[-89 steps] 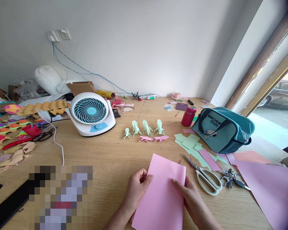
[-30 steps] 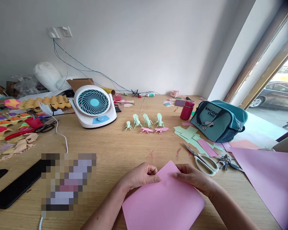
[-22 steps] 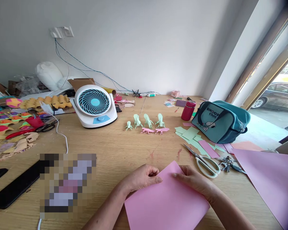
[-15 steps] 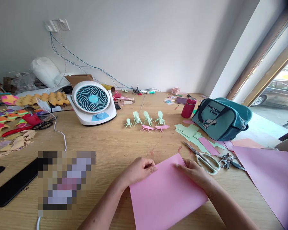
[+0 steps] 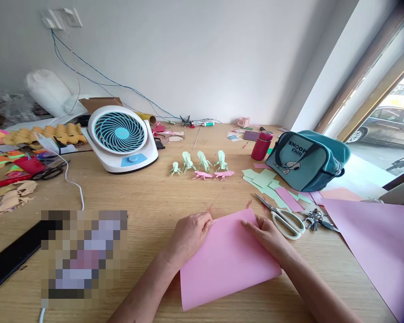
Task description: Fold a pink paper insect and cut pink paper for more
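Observation:
A sheet of pink paper is held up between my hands over the table, its near edge curving. My left hand is closed on its far left edge, thumb and curled fingers pinching it. At the far right corner my right hand grips the sheet, thumb on top and the other fingers partly hidden behind it. Scissors with pale handles lie just beyond my right hand. Several folded green paper figures and two pink ones stand farther back.
A white fan stands at back left. On the right are a teal bag, a red bottle, paper scraps, keys and a large pink sheet. A blurred-out device lies at left beside a black object.
The pink sheet's near edge has risen and now shows whole, curled. My left fingers have closed more tightly on its edge. The whole view has shifted slightly.

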The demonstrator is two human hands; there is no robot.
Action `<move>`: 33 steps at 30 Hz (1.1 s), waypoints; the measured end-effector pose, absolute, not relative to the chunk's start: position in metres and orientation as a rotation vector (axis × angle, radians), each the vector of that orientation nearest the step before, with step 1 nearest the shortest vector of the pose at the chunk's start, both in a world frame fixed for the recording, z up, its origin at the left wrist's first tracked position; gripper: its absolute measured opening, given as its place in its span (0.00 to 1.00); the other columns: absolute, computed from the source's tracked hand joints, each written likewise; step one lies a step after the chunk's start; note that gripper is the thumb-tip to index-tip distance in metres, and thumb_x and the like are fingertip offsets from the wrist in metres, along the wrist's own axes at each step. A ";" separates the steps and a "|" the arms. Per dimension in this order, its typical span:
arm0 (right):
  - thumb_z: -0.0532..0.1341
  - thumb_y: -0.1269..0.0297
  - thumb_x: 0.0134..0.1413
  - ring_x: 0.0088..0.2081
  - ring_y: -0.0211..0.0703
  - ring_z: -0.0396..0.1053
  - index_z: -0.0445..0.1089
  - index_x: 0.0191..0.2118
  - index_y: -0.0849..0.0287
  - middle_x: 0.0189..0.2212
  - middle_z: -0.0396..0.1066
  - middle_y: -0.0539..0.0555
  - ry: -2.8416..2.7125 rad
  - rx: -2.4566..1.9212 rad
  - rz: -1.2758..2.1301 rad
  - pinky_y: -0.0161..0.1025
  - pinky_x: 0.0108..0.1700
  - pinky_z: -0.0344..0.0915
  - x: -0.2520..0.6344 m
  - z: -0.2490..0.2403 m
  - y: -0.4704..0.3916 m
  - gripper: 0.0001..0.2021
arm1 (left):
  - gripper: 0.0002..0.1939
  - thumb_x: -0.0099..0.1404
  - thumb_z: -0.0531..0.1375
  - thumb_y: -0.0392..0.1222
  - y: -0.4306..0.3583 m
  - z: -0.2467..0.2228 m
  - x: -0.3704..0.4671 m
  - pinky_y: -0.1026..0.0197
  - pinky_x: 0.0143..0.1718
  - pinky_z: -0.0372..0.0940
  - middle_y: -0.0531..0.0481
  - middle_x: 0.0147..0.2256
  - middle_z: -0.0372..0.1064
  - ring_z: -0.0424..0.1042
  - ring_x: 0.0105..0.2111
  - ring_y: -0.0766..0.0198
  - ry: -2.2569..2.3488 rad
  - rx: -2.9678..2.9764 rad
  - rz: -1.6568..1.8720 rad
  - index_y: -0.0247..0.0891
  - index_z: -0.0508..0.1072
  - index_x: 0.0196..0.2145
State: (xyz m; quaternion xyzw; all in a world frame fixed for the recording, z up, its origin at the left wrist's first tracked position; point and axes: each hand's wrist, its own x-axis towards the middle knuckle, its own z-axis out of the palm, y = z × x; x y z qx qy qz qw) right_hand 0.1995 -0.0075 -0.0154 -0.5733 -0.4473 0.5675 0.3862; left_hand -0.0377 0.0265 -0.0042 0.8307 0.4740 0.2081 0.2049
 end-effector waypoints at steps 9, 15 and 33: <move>0.70 0.45 0.42 0.23 0.40 0.67 0.72 0.29 0.57 0.22 0.73 0.50 -1.023 -1.455 1.501 0.34 0.23 0.59 0.200 -0.017 -0.010 0.19 | 0.16 0.72 0.49 0.43 0.025 -0.004 -0.036 0.62 0.27 0.47 0.54 0.23 0.65 0.63 0.24 0.65 1.228 2.330 0.567 0.40 0.62 0.25; 0.69 0.43 0.43 0.21 0.35 0.63 0.68 0.27 0.58 0.21 0.69 0.48 -0.949 -1.355 1.620 0.32 0.22 0.57 0.200 -0.014 -0.009 0.22 | 0.15 0.72 0.49 0.42 0.023 -0.006 -0.037 0.62 0.27 0.47 0.54 0.24 0.68 0.64 0.25 0.65 1.156 2.356 0.529 0.40 0.65 0.26; 0.66 0.46 0.51 0.25 0.32 0.53 0.69 0.28 0.63 0.23 0.61 0.47 -1.660 -1.327 1.588 0.33 0.26 0.46 0.218 -0.018 -0.005 0.21 | 0.15 0.71 0.52 0.38 0.020 0.003 -0.034 0.64 0.31 0.53 0.55 0.26 0.66 0.64 0.27 0.67 1.048 2.538 0.409 0.38 0.59 0.25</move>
